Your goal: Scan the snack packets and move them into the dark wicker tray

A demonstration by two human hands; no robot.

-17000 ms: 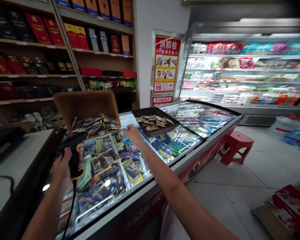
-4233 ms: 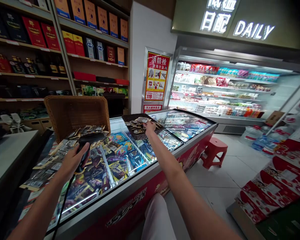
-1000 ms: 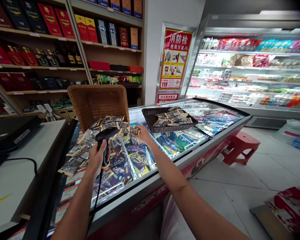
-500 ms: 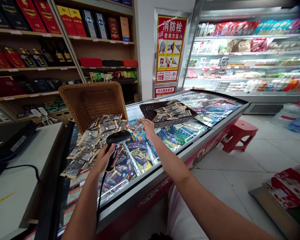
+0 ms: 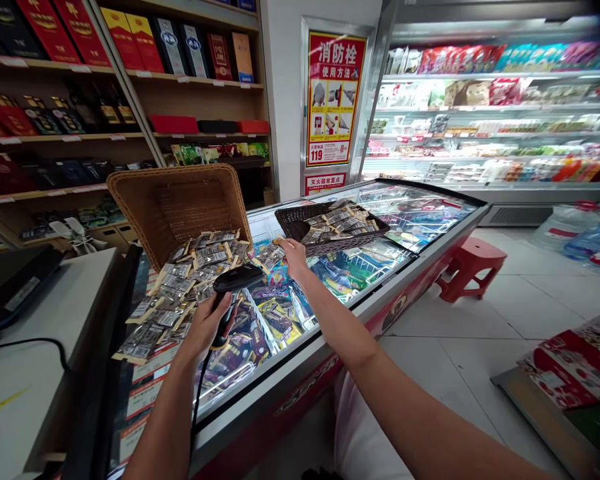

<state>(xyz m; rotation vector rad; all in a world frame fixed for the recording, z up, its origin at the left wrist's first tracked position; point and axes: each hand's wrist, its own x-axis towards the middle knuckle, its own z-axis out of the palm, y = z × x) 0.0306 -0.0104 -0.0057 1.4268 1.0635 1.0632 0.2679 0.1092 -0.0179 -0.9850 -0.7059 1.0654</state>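
- Presently the left hand grips a black scanner over the freezer.
- The right hand pinches a packet between the tan basket and the dark basket.
- Other packets lie piled in both baskets.

The tall brown basket and loose packets fill the freezer's left side. The scanner sticks up beside them. A dark basket sits just past the right hand. Hands could slide over the glass in front of that dark basket.
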